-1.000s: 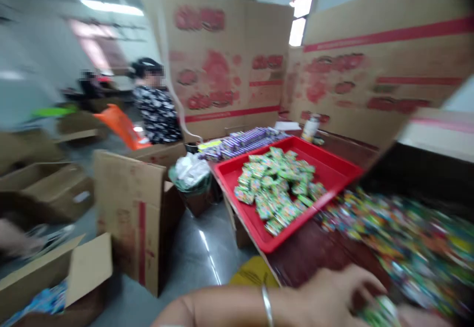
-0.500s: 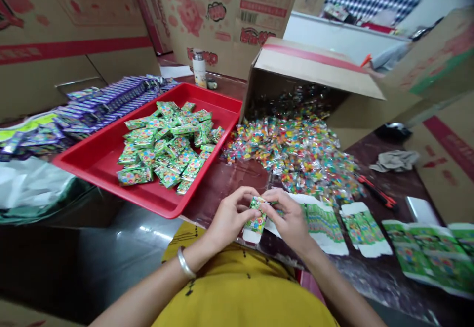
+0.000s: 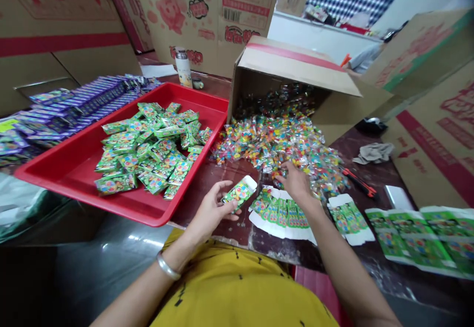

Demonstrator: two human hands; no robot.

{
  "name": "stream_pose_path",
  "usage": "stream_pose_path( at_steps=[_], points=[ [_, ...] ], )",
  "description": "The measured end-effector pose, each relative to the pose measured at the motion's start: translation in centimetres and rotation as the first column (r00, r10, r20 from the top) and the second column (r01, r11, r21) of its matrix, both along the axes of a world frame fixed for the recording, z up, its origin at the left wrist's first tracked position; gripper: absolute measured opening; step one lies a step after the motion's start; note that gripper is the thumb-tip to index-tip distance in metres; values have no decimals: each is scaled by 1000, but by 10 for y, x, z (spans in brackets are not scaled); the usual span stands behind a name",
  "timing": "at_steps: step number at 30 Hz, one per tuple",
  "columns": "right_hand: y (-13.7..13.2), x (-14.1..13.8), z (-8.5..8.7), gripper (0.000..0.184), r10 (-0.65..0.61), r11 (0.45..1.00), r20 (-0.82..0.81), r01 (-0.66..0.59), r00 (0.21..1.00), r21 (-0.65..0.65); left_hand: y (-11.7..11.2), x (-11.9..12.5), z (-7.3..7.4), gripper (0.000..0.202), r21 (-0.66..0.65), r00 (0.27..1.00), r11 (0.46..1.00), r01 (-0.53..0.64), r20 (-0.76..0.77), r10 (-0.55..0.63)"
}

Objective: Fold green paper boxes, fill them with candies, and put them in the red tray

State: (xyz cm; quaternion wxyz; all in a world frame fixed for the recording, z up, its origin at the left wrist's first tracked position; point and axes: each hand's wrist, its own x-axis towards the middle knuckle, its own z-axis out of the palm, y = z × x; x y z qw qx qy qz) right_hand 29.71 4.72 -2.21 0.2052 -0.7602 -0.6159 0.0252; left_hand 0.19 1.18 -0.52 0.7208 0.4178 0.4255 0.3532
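Note:
My left hand (image 3: 217, 207) is closed around a small green printed carton (image 3: 240, 192), held tilted above the table. The carton's white end flap points up and to the right. At the near edge of a heap of clear candy packets (image 3: 266, 142) is my right hand (image 3: 297, 184), its fingers bent in a pinch at a packet there; the fingertips are partly lost among the wrappers. Below my right hand, a fanned row of flat green cartons (image 3: 283, 213) lies on the table. A smaller stack of green cartons (image 3: 348, 217) sits to the right of my right wrist.
A red tray (image 3: 155, 216) full of filled green boxes (image 3: 155, 144) stands at left, beside rows of purple boxes (image 3: 85, 101). The candy spills from a tipped cardboard box (image 3: 296, 65). At right are a red-black tool (image 3: 359, 183), a rag (image 3: 374, 153) and green carton sheets (image 3: 418, 238).
My right hand has left the carton and moved up and forward to the candy heap. My left hand has moved slightly left with the carton, now turned with its white end upward.

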Motion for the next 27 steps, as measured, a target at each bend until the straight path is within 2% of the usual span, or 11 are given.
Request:
stream_pose_path(
  at_steps=[2, 4, 7, 10, 13, 16, 18, 20, 23, 25, 27],
  points=[
    [2, 1, -2, 21, 39, 998, -85, -35, 996, 52, 1, 1, -1, 58, 9, 999, 999, 51, 15, -51],
    [-1, 2, 5, 21, 100, 993, -230, -83, 968, 83, 3, 2, -4, 44, 96, 994, 991, 97, -57, -92],
    [-12, 2, 28, 28, 202, 979, -500, -170, 842, 110, 6, 5, -12, 28, 274, 969, 949, 156, -229, -94],
    [-24, -11, 58, 26, 272, 962, -596, -232, 756, 144, 7, 10, -18, 25, 354, 944, 914, 200, -318, -83],
    [-33, -31, 83, 19, 336, 940, -557, -306, 760, 149, 4, 13, -17, 24, 371, 938, 903, 216, -336, -86],
    [-36, -48, 95, 10, 412, 909, -378, -403, 829, 104, 0, 10, -9, 26, 372, 945, 902, 221, -310, -103],
    [-37, -59, 97, 11, 478, 878, -237, -472, 846, 82, -2, 8, -3, 26, 384, 948, 896, 222, -299, -107],
    [-36, -69, 96, 14, 546, 837, -150, -544, 824, 58, -4, 7, 3, 24, 409, 947, 885, 223, -305, -98],
    [-37, -82, 94, 22, 634, 771, -149, -635, 759, 48, -5, 10, 7, 22, 434, 950, 876, 211, -301, -79],
    [-39, -85, 95, 29, 654, 756, -183, -642, 734, 125, -5, 12, 7, 26, 420, 970, 894, 157, -237, -58],
    [-42, -84, 96, 27, 600, 794, -200, -545, 775, 269, -6, 14, 8, 40, 390, 989, 918, 72, -146, -15]
  ],
)
